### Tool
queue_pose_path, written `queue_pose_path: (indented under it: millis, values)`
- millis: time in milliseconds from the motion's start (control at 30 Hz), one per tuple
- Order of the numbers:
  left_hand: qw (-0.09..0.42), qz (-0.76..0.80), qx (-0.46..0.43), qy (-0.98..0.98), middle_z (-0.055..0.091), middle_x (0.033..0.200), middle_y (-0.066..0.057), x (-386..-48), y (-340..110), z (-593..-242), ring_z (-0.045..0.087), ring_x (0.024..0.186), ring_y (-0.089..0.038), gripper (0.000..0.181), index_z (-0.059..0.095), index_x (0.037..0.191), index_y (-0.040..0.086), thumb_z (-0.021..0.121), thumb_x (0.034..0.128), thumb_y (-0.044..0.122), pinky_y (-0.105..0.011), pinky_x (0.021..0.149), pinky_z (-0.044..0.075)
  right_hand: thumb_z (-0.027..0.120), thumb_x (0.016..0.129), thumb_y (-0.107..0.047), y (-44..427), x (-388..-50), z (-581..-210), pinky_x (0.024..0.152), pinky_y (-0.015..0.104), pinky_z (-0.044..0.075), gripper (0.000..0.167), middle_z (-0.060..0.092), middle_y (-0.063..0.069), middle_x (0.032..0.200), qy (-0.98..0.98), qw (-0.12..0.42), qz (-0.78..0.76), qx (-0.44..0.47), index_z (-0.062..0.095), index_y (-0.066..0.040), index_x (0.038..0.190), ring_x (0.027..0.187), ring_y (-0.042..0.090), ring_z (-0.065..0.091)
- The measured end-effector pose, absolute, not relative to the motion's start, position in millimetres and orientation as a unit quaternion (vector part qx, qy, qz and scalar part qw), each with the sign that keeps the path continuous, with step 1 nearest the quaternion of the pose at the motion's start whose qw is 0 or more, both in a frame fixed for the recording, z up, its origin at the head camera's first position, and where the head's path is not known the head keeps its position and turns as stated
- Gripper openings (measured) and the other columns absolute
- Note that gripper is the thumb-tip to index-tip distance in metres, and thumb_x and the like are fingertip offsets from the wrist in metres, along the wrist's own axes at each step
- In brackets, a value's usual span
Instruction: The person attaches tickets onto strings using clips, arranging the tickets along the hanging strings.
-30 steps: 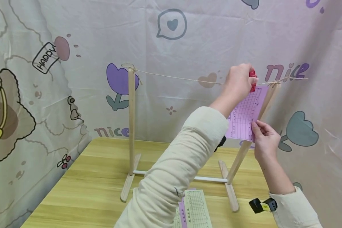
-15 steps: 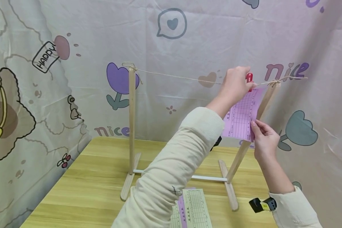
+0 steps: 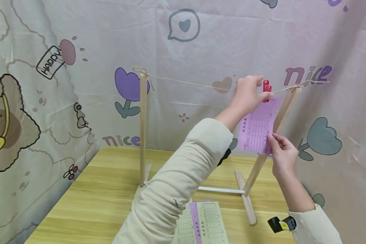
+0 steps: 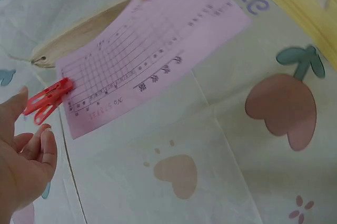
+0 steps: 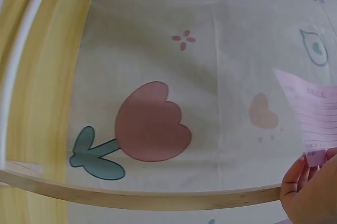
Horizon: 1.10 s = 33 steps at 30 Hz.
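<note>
A red clip (image 3: 266, 90) sits on the string (image 3: 189, 83) at the top edge of a purple printed sheet (image 3: 256, 128). My left hand (image 3: 246, 93) is beside the clip with its fingers spread apart. In the left wrist view, the clip (image 4: 50, 99) lies between the thumb and the fingers of my left hand (image 4: 26, 166), its jaws on the corner of the sheet (image 4: 131, 61). My right hand (image 3: 284, 152) pinches the sheet's lower right edge. The right wrist view shows the right hand (image 5: 313, 190) holding the sheet (image 5: 316, 111) by its edge.
The string runs between a left wooden post (image 3: 143, 128) and a leaning right post (image 3: 285, 110), joined low down by a white rod (image 3: 221, 189). Green and purple printed sheets (image 3: 211, 220) lie on the wooden table (image 3: 88, 189). A patterned cloth (image 3: 183, 61) hangs behind.
My left hand has moved left and slightly down, and its fingers have opened off the red clip, which shows more fully. The right hand still pinches the sheet, slightly lower.
</note>
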State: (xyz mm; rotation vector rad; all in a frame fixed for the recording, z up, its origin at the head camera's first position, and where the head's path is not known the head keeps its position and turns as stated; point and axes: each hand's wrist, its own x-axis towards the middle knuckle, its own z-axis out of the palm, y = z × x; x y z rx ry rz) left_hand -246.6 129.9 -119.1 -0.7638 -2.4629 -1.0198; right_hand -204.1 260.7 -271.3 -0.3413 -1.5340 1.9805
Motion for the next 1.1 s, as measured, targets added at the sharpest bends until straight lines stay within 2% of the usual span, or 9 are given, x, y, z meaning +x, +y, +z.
queue_pose_path:
  millis: [67,267,567,700,1100]
  values:
    - [0.182,-0.38,-0.269,-0.866,0.062,0.124,0.004,-246,125,-120,0.056,0.113,-0.004,0.057,0.051,0.133,0.015,0.071,0.081,0.03,-0.009,0.091,0.043,0.068,0.083,-0.007,260,-203,-277,0.05,0.012,0.046,0.011,0.064,-0.008,0.064,-0.571,0.312,0.75,-0.119,0.068,-0.017,0.077,0.055,0.003,0.054]
    - [0.198,-0.412,-0.287,-0.842,0.062,0.125,0.0,-245,107,-123,0.058,0.113,-0.008,0.054,0.054,0.13,0.012,0.071,0.0815,0.029,-0.008,0.09,0.043,0.068,0.082,-0.003,261,-198,-291,0.05,0.013,0.049,0.011,0.066,-0.006,0.064,-0.566,0.332,0.749,-0.092,0.068,-0.013,0.078,0.053,0.004,0.056]
    - [0.246,-0.427,-0.304,-0.815,0.064,0.12,-0.003,-240,78,-138,0.06,0.108,-0.01,0.046,0.06,0.122,0.008,0.071,0.0817,0.026,-0.011,0.089,0.045,0.07,0.081,-0.007,265,-188,-315,0.053,0.012,0.048,0.007,0.066,-0.008,0.069,-0.606,0.315,0.723,-0.101,0.067,-0.012,0.083,0.059,0.004,0.059]
    - [0.261,-0.449,-0.312,-0.795,0.065,0.118,-0.006,-241,67,-146,0.06,0.106,-0.014,0.043,0.061,0.119,0.005,0.072,0.0808,0.022,-0.014,0.089,0.046,0.069,0.082,-0.009,266,-185,-327,0.055,0.01,0.049,0.007,0.065,-0.012,0.07,-0.63,0.288,0.712,-0.115,0.066,-0.016,0.084,0.061,0.002,0.059]
    - [0.243,-0.469,-0.298,-0.795,0.065,0.117,-0.007,-237,31,-172,0.057,0.107,-0.015,0.038,0.062,0.116,0.004,0.071,0.0827,0.02,-0.023,0.091,0.048,0.066,0.086,-0.016,260,-177,-357,0.059,0.009,0.047,0.007,0.062,-0.018,0.071,-0.694,0.218,0.671,-0.145,0.065,-0.022,0.085,0.066,-0.003,0.057]
